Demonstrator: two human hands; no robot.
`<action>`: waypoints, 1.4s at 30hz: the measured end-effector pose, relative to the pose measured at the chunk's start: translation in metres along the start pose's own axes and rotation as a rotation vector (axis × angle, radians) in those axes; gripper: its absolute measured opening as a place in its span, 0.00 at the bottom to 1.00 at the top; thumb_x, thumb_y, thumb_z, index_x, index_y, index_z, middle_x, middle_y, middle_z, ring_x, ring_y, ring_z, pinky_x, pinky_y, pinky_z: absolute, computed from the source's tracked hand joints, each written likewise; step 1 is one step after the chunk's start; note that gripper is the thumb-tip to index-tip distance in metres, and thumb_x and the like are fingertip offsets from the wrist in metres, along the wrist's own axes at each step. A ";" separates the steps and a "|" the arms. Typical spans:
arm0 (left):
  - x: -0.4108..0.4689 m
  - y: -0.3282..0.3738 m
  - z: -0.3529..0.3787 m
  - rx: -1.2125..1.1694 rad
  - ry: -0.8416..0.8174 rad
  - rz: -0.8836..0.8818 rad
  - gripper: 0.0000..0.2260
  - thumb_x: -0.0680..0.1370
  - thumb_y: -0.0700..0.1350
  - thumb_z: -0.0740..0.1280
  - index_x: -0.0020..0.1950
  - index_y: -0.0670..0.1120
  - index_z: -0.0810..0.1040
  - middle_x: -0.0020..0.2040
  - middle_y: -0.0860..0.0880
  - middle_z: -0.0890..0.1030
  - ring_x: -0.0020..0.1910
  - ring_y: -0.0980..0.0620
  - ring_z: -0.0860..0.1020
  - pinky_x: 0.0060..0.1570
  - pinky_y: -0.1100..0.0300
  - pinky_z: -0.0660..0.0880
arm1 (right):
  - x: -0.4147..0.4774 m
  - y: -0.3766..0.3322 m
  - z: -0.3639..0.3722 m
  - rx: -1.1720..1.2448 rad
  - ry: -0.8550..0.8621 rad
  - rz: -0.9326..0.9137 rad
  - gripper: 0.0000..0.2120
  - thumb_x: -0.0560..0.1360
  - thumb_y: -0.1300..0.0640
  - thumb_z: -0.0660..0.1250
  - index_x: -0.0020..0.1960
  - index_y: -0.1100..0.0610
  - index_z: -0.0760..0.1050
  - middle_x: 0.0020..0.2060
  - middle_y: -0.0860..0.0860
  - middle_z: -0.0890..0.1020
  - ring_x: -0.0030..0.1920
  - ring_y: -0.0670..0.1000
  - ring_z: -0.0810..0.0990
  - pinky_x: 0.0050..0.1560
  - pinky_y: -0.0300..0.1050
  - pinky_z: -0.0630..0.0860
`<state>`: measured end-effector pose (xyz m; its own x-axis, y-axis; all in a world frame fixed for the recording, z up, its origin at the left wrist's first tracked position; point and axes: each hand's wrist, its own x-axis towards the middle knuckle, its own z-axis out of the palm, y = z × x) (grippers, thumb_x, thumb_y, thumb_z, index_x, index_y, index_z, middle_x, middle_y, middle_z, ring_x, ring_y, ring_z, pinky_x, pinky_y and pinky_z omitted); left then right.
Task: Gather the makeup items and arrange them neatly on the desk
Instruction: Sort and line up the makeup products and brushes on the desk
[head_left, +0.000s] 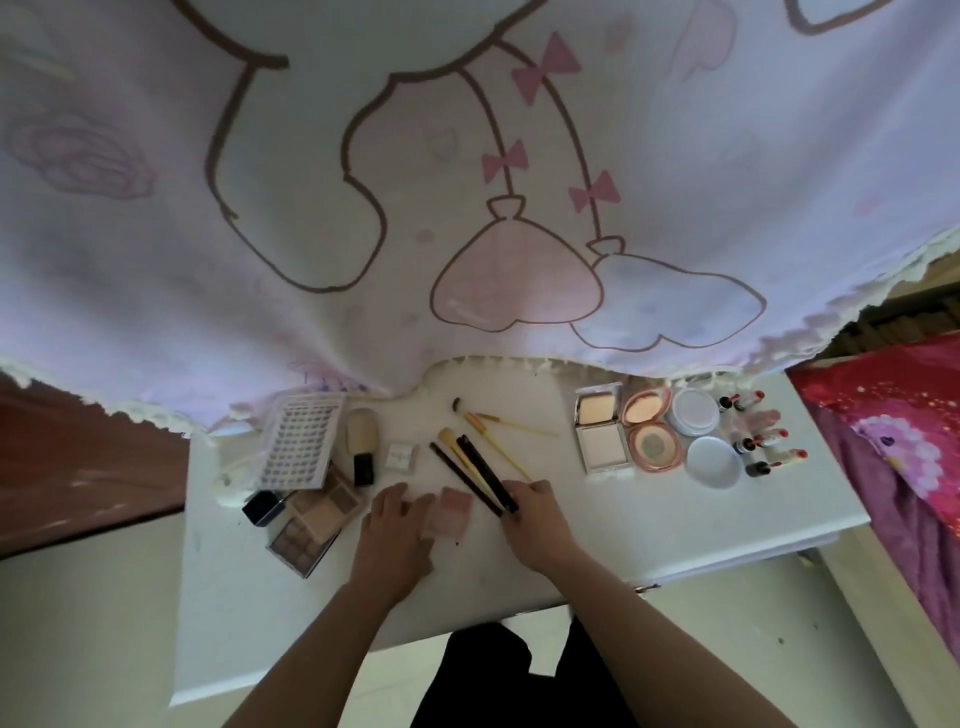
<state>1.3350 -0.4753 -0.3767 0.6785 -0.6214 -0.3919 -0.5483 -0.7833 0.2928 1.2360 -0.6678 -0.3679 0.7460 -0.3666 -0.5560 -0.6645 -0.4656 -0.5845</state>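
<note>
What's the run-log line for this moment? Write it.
left hand: flat, touching pink palette | right hand: gripping dark brushes | compacts, lipsticks: grouped at right

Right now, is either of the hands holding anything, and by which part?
The right hand grips the dark brushes at their near ends, with the rest pointing away across the desk. The left hand lies flat against the pink compact and grips nothing.
</note>
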 end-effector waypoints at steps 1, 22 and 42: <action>0.001 -0.004 -0.003 -0.015 0.018 -0.024 0.32 0.61 0.44 0.81 0.63 0.49 0.76 0.62 0.37 0.75 0.59 0.32 0.76 0.51 0.41 0.77 | 0.001 -0.004 0.003 -0.005 -0.008 -0.002 0.21 0.78 0.63 0.60 0.71 0.54 0.70 0.61 0.57 0.69 0.58 0.60 0.76 0.60 0.45 0.73; 0.013 0.002 -0.020 0.186 -0.191 -0.074 0.30 0.79 0.51 0.62 0.79 0.53 0.56 0.80 0.45 0.50 0.78 0.43 0.53 0.71 0.44 0.58 | 0.019 -0.033 0.020 -0.094 0.060 0.064 0.11 0.79 0.51 0.63 0.59 0.55 0.74 0.54 0.52 0.76 0.53 0.53 0.77 0.48 0.42 0.71; 0.066 0.071 -0.102 -1.502 0.118 -0.418 0.08 0.80 0.45 0.67 0.46 0.44 0.85 0.45 0.45 0.85 0.43 0.51 0.76 0.46 0.56 0.74 | -0.011 -0.038 -0.058 0.311 0.027 -0.066 0.09 0.82 0.52 0.61 0.58 0.52 0.76 0.45 0.49 0.80 0.43 0.47 0.78 0.41 0.35 0.72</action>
<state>1.3906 -0.5734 -0.2931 0.7248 -0.3051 -0.6178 0.6050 -0.1474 0.7825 1.2553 -0.6926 -0.3054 0.7863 -0.3669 -0.4971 -0.5930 -0.2226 -0.7738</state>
